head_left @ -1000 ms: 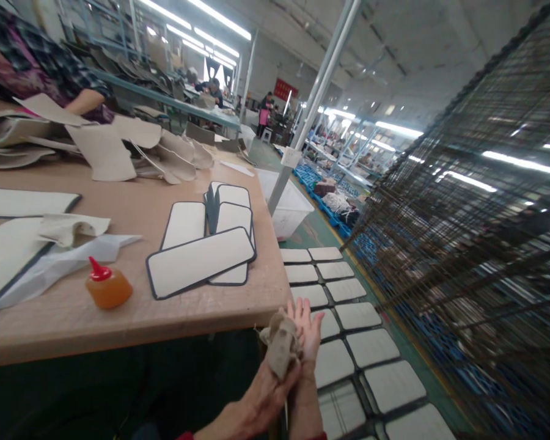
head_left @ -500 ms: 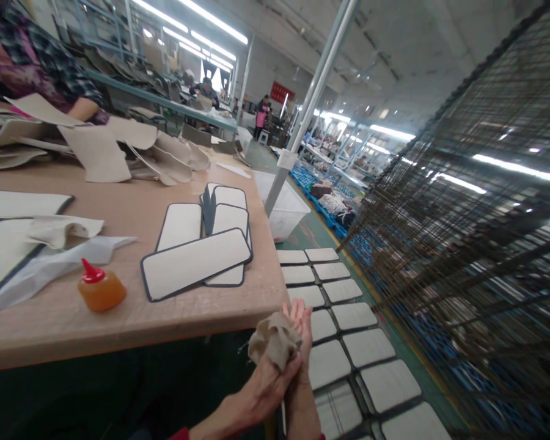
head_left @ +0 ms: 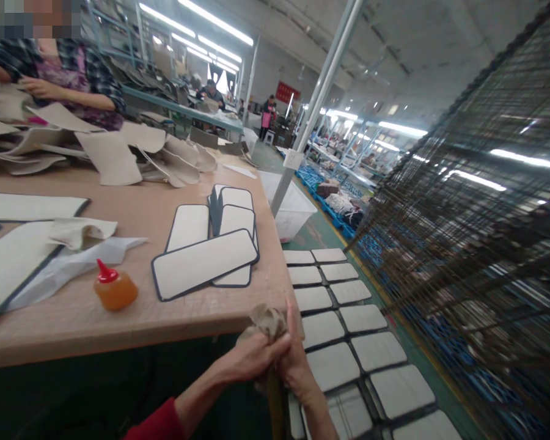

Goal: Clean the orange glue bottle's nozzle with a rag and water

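My left hand (head_left: 255,354) is closed around a crumpled beige cloth (head_left: 269,322) just off the table's front right corner. Pressed against the cloth from the right is my right hand (head_left: 297,360), seen edge-on. A finger of it points upward, stretched out, and the rest are partly hidden behind the cloth. On the table (head_left: 201,315) near my hands, several white panels with dark edging (head_left: 206,263) lie in an overlapping pile. Farther left stands a squat bottle of orange liquid (head_left: 117,293) with a red nozzle cap.
Right of the table, pale panels (head_left: 332,360) lie in rows at a lower level. A wire mesh rack (head_left: 462,214) stands beyond. Behind the table corner are a white bin (head_left: 296,214) and a metal post (head_left: 314,85). Across the table, a person handles beige pieces (head_left: 112,156).
The right hand has turned from palm showing to edge-on, and the cloth has shifted slightly left between the hands. The view has swung a little left, showing more of the person opposite.
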Demonstrator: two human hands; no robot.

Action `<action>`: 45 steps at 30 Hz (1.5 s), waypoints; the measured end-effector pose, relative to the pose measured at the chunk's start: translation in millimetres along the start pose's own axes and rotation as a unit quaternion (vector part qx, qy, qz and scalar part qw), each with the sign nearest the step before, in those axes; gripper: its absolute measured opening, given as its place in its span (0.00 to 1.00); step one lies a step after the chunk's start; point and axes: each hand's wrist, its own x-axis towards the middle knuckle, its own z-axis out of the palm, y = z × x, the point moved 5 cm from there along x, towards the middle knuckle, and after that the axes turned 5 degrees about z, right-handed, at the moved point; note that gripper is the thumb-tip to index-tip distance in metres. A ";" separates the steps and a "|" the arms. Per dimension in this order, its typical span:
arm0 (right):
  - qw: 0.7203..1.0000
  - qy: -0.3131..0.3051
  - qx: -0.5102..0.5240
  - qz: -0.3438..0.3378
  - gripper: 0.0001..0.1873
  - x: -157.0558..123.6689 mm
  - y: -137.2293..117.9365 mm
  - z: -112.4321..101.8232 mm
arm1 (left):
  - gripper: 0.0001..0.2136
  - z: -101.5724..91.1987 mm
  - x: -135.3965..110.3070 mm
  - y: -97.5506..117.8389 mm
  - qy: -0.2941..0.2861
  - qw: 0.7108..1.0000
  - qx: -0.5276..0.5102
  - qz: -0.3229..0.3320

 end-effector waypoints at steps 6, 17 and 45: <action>0.977 -0.166 0.109 0.082 0.35 4.0 -10.6 5.2 | 0.15 21.6 -1.2 -10.7 0.022 0.994 0.074 0.080; 0.908 -0.219 0.333 0.133 0.48 -4.4 -74.2 -5.8 | 0.18 -0.1 -7.9 -4.6 0.033 0.974 -0.217 -0.047; 0.992 -0.103 0.052 0.059 0.12 -13.2 -29.7 1.9 | 0.13 31.3 -16.0 -31.0 -0.015 0.913 -0.383 -0.140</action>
